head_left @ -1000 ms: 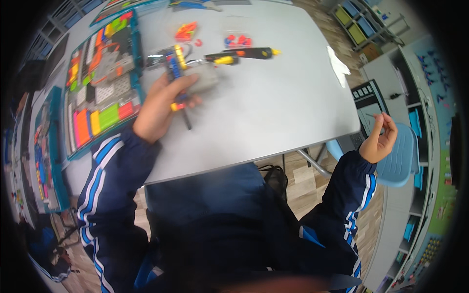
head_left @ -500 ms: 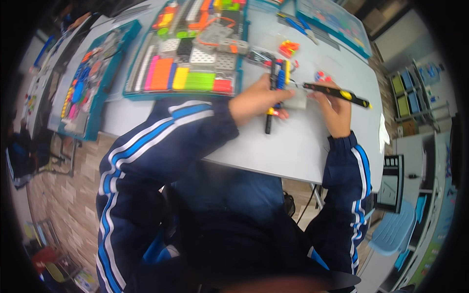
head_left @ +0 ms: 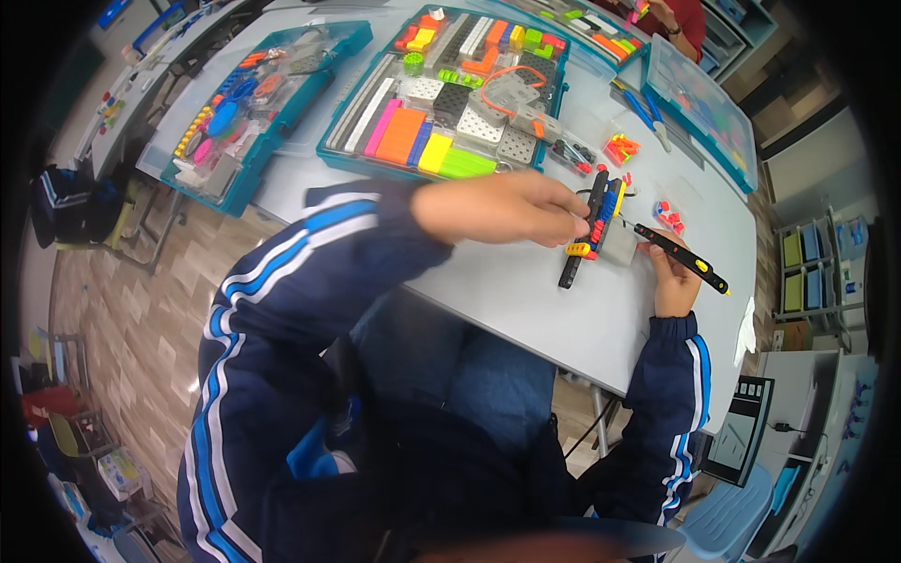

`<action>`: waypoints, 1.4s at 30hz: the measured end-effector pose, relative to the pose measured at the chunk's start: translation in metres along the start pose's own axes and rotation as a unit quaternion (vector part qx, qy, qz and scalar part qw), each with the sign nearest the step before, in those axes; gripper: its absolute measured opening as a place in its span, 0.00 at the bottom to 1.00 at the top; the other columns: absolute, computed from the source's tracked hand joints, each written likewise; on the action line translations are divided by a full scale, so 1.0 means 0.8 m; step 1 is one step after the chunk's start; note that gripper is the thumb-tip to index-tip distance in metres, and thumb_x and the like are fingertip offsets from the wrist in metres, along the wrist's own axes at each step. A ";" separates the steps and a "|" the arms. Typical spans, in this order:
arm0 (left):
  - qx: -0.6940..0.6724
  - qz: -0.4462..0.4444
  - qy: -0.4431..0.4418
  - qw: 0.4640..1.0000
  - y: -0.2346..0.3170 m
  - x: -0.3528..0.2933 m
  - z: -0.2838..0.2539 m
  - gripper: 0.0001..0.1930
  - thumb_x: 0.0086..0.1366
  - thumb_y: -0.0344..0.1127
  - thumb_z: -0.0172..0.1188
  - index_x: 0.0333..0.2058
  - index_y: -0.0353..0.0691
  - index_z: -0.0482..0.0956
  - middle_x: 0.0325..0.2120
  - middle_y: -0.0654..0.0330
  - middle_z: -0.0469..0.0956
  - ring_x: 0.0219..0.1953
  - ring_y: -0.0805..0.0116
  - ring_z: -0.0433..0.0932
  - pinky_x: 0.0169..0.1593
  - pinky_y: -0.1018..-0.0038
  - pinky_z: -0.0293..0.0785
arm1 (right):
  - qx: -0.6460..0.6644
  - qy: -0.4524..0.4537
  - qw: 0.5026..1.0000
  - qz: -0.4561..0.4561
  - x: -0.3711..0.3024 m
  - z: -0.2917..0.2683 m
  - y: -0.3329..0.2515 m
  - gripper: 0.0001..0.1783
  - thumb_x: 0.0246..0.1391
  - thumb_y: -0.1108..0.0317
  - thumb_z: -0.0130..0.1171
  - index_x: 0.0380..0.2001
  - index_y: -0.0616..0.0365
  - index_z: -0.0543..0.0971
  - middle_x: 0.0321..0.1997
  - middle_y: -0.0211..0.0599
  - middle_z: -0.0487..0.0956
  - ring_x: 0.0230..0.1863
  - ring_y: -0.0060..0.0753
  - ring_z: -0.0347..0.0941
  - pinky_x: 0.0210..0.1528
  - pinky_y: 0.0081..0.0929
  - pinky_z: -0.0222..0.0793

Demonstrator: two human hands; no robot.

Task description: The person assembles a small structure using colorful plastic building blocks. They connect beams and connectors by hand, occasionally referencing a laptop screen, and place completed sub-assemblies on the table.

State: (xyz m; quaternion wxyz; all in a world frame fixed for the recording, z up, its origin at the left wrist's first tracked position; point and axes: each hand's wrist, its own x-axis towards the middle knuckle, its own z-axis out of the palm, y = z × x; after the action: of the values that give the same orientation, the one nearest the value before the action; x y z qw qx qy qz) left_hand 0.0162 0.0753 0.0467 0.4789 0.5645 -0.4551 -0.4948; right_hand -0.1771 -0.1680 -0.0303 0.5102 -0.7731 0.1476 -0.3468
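Observation:
A building-block model [head_left: 608,208] of black beams with blue, yellow and red pieces and a grey block [head_left: 619,242] is between my hands over the table. My left hand [head_left: 511,208] reaches in from the left, its fingers drawn together at the model's left side by a red piece. What lies under those fingertips is hidden. My right hand [head_left: 672,281] is closed at the model's right, by the grey block. A long black beam [head_left: 683,257] with yellow and red spots slants across its fingers, joined to the model by a thin rod.
A teal-edged case [head_left: 441,113] of sorted colourful blocks lies beyond my left hand, with another parts case [head_left: 244,122] farther left. Small boxes of orange pieces [head_left: 621,148] and red pieces [head_left: 670,216], and blue-handled pliers [head_left: 646,114], are at the back right. A person [head_left: 678,23] in red is opposite.
My left hand has shifted from its wrap around the model to the model's left side. The view has swung, so the table appears farther right and lower; a person now shows opposite.

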 end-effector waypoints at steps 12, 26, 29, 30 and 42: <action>0.393 0.186 0.505 0.746 -0.004 -0.038 -0.214 0.13 0.62 0.38 0.58 0.41 0.38 0.81 0.33 0.54 0.83 0.37 0.62 0.81 0.42 0.71 0.75 | -0.182 0.014 0.982 -0.048 0.000 0.005 -0.010 0.08 0.49 0.75 0.64 0.34 0.64 0.81 0.38 0.40 0.81 0.40 0.35 0.77 0.45 0.26 0.70; 0.572 -0.085 0.464 0.671 -0.031 -0.089 -0.216 0.09 0.54 0.37 0.65 0.31 0.38 0.83 0.28 0.55 0.82 0.33 0.60 0.81 0.37 0.68 0.75 | -0.281 -0.009 0.947 -0.155 0.006 0.000 0.001 0.09 0.52 0.75 0.64 0.38 0.64 0.80 0.35 0.34 0.79 0.24 0.17 0.69 0.27 0.16 0.66; 0.608 -0.084 0.485 0.623 -0.040 -0.086 -0.207 0.09 0.53 0.36 0.65 0.31 0.38 0.81 0.28 0.54 0.81 0.33 0.57 0.81 0.37 0.65 0.75 | -0.294 -0.015 0.949 -0.114 0.003 0.001 -0.005 0.13 0.45 0.80 0.63 0.38 0.61 0.80 0.39 0.42 0.81 0.41 0.40 0.78 0.46 0.29 0.72; 0.624 -0.078 0.490 0.603 -0.043 -0.084 -0.205 0.09 0.52 0.36 0.65 0.30 0.38 0.81 0.28 0.53 0.81 0.34 0.56 0.80 0.37 0.64 0.75 | -0.303 -0.020 0.939 -0.162 0.003 0.002 -0.007 0.14 0.44 0.80 0.63 0.39 0.61 0.80 0.40 0.41 0.81 0.41 0.41 0.78 0.46 0.30 0.72; 0.668 -0.095 0.479 0.561 -0.054 -0.065 -0.214 0.05 0.52 0.30 0.60 0.27 0.37 0.79 0.28 0.49 0.79 0.36 0.49 0.78 0.39 0.58 0.74 | -0.462 -0.056 0.834 -0.297 0.003 0.005 -0.023 0.28 0.34 0.84 0.58 0.44 0.56 0.80 0.43 0.35 0.79 0.27 0.34 0.71 0.33 0.28 0.70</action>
State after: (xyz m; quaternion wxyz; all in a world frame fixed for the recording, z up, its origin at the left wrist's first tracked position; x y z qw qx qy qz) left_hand 0.1830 0.1479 0.0191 0.0627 0.9172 -0.3027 0.2513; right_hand -0.1751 -0.1585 -0.0139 -0.0262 -0.9437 0.0250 -0.3288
